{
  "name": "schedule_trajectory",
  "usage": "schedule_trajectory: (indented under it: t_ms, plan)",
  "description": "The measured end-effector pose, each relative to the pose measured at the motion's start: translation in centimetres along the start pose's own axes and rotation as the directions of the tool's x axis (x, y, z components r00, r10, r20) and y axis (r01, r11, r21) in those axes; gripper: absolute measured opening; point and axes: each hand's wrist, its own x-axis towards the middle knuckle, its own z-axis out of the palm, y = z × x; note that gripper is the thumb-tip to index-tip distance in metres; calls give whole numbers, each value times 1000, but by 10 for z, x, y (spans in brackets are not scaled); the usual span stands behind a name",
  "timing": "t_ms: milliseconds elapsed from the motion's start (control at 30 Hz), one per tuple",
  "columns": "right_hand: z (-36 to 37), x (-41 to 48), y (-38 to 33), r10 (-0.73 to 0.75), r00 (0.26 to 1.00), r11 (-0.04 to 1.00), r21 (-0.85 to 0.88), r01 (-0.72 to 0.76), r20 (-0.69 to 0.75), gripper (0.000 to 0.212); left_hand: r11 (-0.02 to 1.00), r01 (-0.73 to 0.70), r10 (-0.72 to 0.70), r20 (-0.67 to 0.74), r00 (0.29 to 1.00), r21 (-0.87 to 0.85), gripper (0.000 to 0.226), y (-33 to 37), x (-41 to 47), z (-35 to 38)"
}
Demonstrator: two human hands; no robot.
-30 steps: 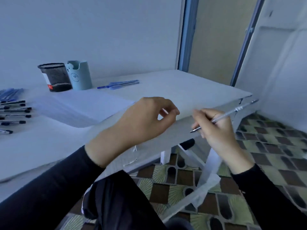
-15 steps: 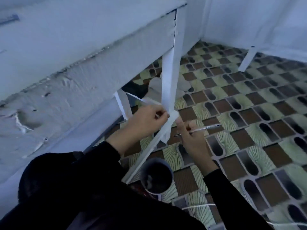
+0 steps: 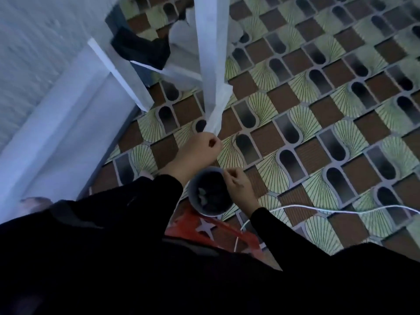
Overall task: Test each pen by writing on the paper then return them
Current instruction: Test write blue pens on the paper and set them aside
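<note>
Left hand (image 3: 200,151) and right hand (image 3: 238,186) curl near the cup (image 3: 190,196), grasp untellable; pens, light, stiff and slick, likely suit mid-barrel pinching.

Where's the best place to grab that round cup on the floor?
Pinch the near rim of the cup, coming from straight above: it stands upright, mouth open upward, walls hidden from this view. The right hand sits at the far right rim, so the near edge looks freest.
</note>
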Motion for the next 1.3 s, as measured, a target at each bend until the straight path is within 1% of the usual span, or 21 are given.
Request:
schedule_trajectory:
  t_ms: [33,100,233,333,400,500,567,667,733,800,867,933,967,1033,1133,1200,1300]
  plan:
    - [6,3,9,1,999,999,-50,0,32,19,1000,0,0,0,1000,-26,32,-4,2,3]
    - [16,9,22,21,998,992,-127,-12,67,26,998,-12,12,6,1000,-60,27,-15,2,9]
    - [33,17,44,143,979,971,-214,-110,147,31,997,-31,36,73,997,-74,24,-39,2,19]
    - [42,19,62,211,962,948,-276,-158,175,34,998,-56,57,72,996,-20,26,-49,5,26]
    - [46,18,70,245,955,938,-288,-190,168,33,996,-75,68,123,990,54,26,-53,7,31]
    - [50,18,80,230,961,914,-374,-158,154,31,988,-76,50,189,981,132,27,-59,7,36]
    - [51,19,86,239,961,906,-388,-168,141,30,989,-70,43,199,979,131,27,-60,7,37]
    - [52,21,91,256,959,911,-363,-196,124,29,992,-67,47,181,982,107,28,-61,8,35]
    - [51,22,91,284,946,908,-360,-212,158,30,991,-66,45,180,983,113,27,-61,8,34]
    - [50,22,88,332,917,890,-394,-227,222,38,991,-60,38,180,983,120,27,-61,8,34]
    - [50,23,88,369,897,867,-438,-238,243,51,991,-53,30,180,983,124,26,-61,8,34]
    - [50,25,86,380,897,859,-445,-253,223,48,989,-50,25,182,983,137,27,-59,7,32]
    - [49,25,83,368,906,870,-420,-257,208,44,988,-49,22,184,983,145,27,-57,5,31]
    - [47,23,70,311,936,919,-304,-252,164,43,989,-49,22,187,982,140,28,-53,3,28]
    - [37,18,42,193,976,970,-166,-175,103,34,998,-37,27,149,988,60,26,-44,-1,19]
    - [28,15,19,112,992,985,-140,-102,63,33,999,-39,40,80,996,-7,26,-36,-6,9]
    - [14,7,-17,-28,999,997,-75,29,23,30,993,-79,74,-53,996,-89,27,-14,-19,-10]
